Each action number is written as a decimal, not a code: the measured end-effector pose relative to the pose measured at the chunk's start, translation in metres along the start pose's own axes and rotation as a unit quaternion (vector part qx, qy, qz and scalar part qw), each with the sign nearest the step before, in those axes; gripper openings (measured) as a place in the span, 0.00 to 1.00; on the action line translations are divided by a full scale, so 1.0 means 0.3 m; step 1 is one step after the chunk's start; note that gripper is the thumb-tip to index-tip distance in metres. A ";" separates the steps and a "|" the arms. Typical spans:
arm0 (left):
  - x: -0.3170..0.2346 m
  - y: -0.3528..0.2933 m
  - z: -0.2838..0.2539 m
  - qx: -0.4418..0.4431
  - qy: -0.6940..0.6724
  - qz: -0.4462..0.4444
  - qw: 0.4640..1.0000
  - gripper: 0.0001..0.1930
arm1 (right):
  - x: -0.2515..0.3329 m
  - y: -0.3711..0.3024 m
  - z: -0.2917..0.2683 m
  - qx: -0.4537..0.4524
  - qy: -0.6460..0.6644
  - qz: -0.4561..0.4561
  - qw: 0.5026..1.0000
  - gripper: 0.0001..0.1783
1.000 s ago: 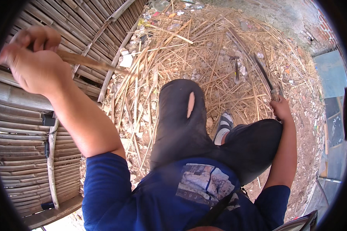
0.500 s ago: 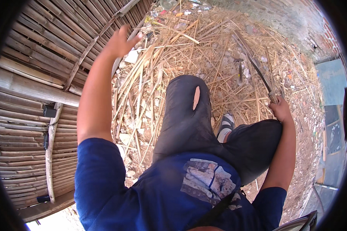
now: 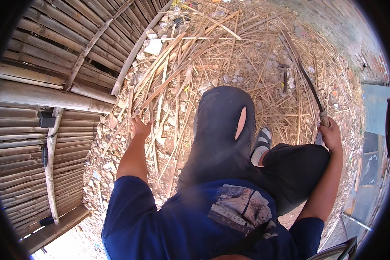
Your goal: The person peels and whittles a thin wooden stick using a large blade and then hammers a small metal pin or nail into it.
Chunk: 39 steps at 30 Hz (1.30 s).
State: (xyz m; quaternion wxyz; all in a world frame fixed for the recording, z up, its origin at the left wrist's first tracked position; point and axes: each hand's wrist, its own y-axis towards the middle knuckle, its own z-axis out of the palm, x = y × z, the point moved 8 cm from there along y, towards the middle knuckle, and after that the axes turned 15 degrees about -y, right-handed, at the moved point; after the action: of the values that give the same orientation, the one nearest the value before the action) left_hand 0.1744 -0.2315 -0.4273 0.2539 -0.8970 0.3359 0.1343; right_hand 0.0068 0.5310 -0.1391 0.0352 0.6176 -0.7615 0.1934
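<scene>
My right hand [image 3: 330,133] is closed round the wooden handle of a machete [image 3: 311,89], beside my bent right knee. Its long, dark, slightly curved blade points away from me over the straw. My left hand [image 3: 141,126] is low over the ground at the left, fingers apart and nothing visible in them. Split bamboo strips [image 3: 167,80] lie in a loose pile just beyond and beside it; whether the fingertips touch any is unclear. A hammer-shaped tool [image 3: 284,78] with a dark handle lies on the straw left of the blade.
At the left stands a bamboo slat wall [image 3: 26,143] with a thick horizontal pole [image 3: 52,96]. A plastered wall [image 3: 355,39] rises at the far right, near blue-grey panels [image 3: 375,108]. Stones and a white piece [image 3: 153,47] litter the ground.
My left hand has come down and back toward me from beside the bamboo wall to the near strips. My right hand keeps hold of the machete. The view has shifted slightly.
</scene>
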 end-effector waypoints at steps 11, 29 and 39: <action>-0.014 0.173 0.013 -0.001 0.122 0.009 0.993 0.27 | 0.149 0.023 0.017 0.035 -0.049 0.048 0.997 0.17; -0.229 0.227 0.042 -0.028 0.061 0.091 0.994 0.47 | 0.255 0.043 0.045 0.059 -0.020 0.036 0.997 0.18; -0.328 0.349 0.121 -0.004 0.162 0.002 0.987 0.53 | 0.211 0.065 0.069 0.058 -0.083 0.017 0.995 0.18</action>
State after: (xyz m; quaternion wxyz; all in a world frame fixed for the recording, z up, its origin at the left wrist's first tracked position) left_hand 0.0289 -0.2268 -0.4554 0.1921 -0.9073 0.3738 -0.0109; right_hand -0.0228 0.4685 -0.1445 -0.0673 0.6198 -0.7594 0.1862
